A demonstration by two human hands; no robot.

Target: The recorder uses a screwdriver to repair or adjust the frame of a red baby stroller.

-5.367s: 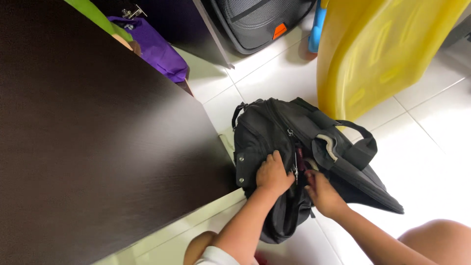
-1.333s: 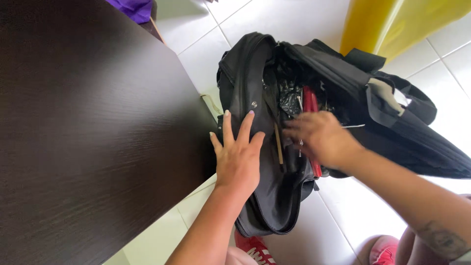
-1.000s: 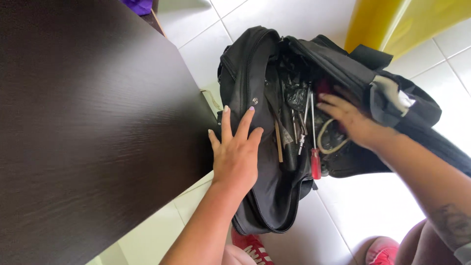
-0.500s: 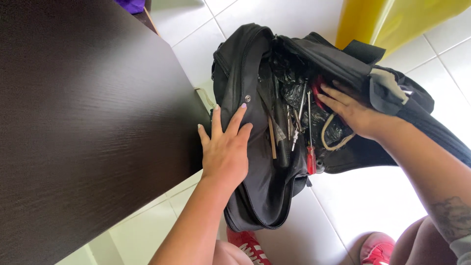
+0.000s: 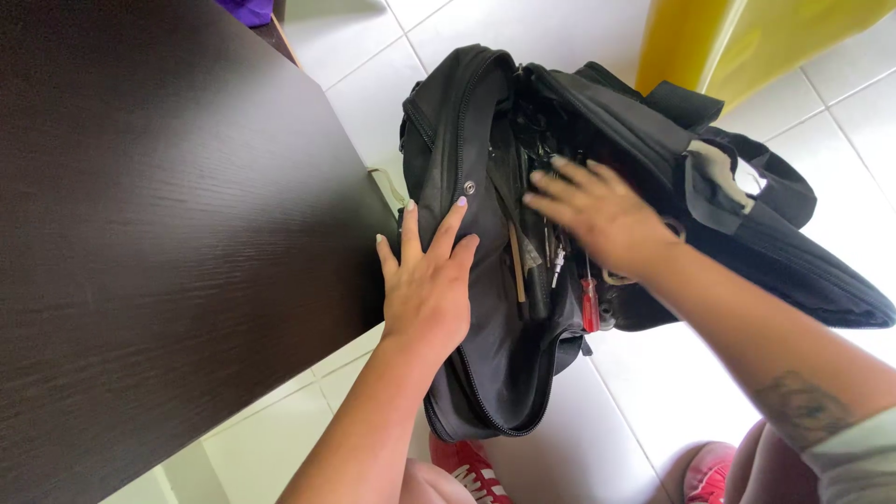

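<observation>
1. The black bag [image 5: 485, 355] lies open on the white tiled floor [image 5: 653, 411], just beside the edge of the dark wooden table [image 5: 168, 233].
2. My left hand [image 5: 427, 285] lies flat on the left flap of the bag, close to its zipper. The grip of this hand is apart: the fingers are spread and straight, pressing on the fabric and closed around nothing.
3. My right hand [image 5: 597, 215] reaches into the open middle of the bag, over the tools. Its fingers are loosely stretched; I cannot tell whether they clamp on something, because the palm hides what is under it.
4. Inside the opening I see a red-handled tool [image 5: 590, 308], a thin wooden stick [image 5: 515, 266] and some metal tools [image 5: 555, 257], standing close together.
5. On the right side of the bag there is a pocket with a pale label [image 5: 721, 177].
6. Beyond the bag stands a yellow plastic thing [image 5: 709, 47], on the floor.
7. At the bottom edge, my red shoes [image 5: 471, 467] are on the tiles.
</observation>
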